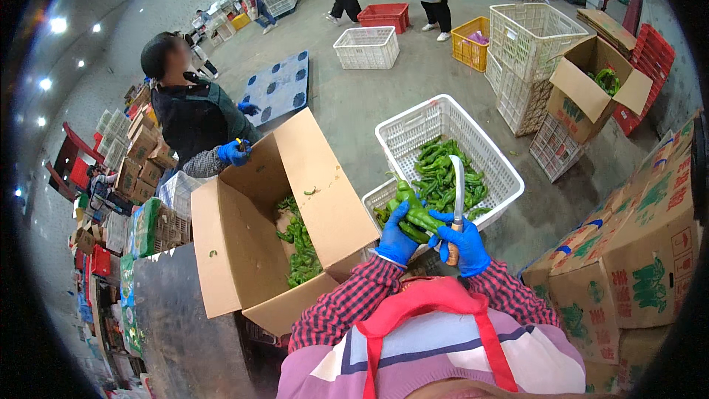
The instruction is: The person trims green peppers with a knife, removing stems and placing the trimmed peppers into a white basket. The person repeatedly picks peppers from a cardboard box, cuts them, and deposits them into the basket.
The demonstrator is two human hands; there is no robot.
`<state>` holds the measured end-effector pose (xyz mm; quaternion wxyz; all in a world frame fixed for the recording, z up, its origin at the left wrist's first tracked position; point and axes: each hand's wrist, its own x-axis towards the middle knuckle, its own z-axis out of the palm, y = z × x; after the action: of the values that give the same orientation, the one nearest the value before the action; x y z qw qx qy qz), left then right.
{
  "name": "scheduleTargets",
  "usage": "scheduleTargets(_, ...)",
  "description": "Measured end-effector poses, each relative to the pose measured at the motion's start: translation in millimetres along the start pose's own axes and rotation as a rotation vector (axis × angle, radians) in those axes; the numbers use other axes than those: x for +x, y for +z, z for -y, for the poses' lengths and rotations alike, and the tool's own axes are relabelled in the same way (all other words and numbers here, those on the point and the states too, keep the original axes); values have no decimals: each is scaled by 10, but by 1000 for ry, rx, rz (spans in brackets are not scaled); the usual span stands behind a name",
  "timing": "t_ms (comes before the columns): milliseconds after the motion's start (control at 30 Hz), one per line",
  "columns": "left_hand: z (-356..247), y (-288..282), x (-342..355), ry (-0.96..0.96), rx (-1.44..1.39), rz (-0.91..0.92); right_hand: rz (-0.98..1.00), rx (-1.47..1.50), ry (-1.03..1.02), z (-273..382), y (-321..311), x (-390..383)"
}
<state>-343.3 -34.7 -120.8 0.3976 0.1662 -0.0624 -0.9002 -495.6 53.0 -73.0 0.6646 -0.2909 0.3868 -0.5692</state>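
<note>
My left hand [398, 236], in a blue glove, is closed around a few large green peppers [416, 210]. Beside it my right hand [464, 246], gloved too, grips the wooden handle of a curved knife [459, 185]; its pale blade points up and away from me. Right-hand fingertips touch the ends of the peppers. Beyond both hands stands a white plastic crate [509, 170] with many green peppers [443, 177] inside. Left of my hands, an open cardboard box [221, 244] holds more green peppers [299, 247] at its bottom.
A co-worker [188, 111] in blue gloves stands past the box at left. Printed cartons [613, 266] are stacked close on my right. Farther off are a blue pallet [277, 81], an empty white crate [366, 48], stacked crates [532, 37] and an open pepper box [591, 89].
</note>
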Motion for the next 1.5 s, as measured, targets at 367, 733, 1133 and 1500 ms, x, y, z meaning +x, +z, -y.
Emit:
scheduleTargets(367, 151, 104, 147, -81, -1, 65, -80, 156, -44, -166, -263, -137)
scheduleTargets(733, 293, -318, 697, -203, 260, -340, -248, -57, -54, -34, -545, -199)
scheduleTargets(1133, -57, 635, 785, 201, 444, -139, -310, -97, -71, 55, -586, -120)
scheduleTargets(1500, -139, 475, -6, 57, 591, -106, -125, -216, -150, -157, -330, 132)
